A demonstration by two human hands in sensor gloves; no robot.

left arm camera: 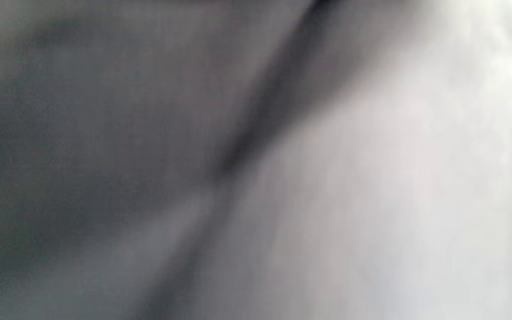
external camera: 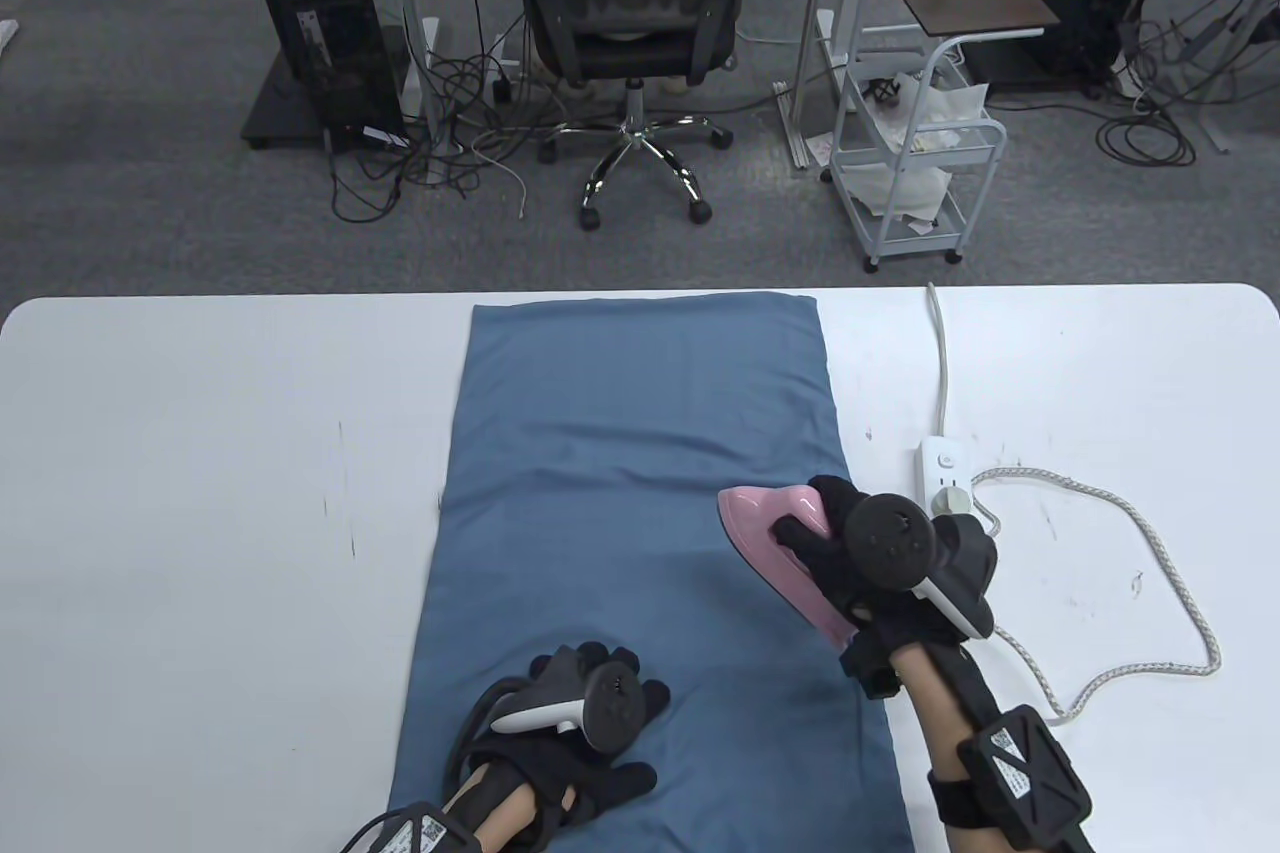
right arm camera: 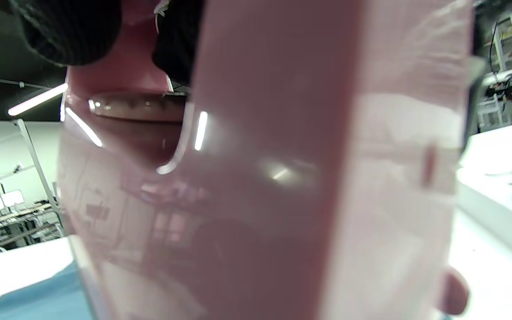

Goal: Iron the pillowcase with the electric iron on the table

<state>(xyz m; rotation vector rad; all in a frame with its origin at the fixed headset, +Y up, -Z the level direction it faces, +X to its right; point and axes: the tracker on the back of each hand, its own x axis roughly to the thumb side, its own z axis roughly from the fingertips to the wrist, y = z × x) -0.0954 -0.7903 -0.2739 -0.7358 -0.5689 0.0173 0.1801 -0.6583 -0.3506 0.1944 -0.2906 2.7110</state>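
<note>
A blue pillowcase (external camera: 640,513) lies flat along the middle of the white table (external camera: 200,493). My right hand (external camera: 835,543) grips the handle of a pink electric iron (external camera: 765,533), which sits on the pillowcase's right edge, nose to the far left. The iron's pink body (right arm camera: 260,178) fills the right wrist view, with my gloved fingers (right arm camera: 69,31) at the top. My left hand (external camera: 600,723) rests flat on the near part of the pillowcase, fingers spread. The left wrist view is a grey blur.
A white power strip (external camera: 943,473) lies right of the iron, with the iron's braided cord (external camera: 1150,533) looping over the right side of the table. Beyond the far edge stand an office chair (external camera: 630,3) and a white cart (external camera: 915,163).
</note>
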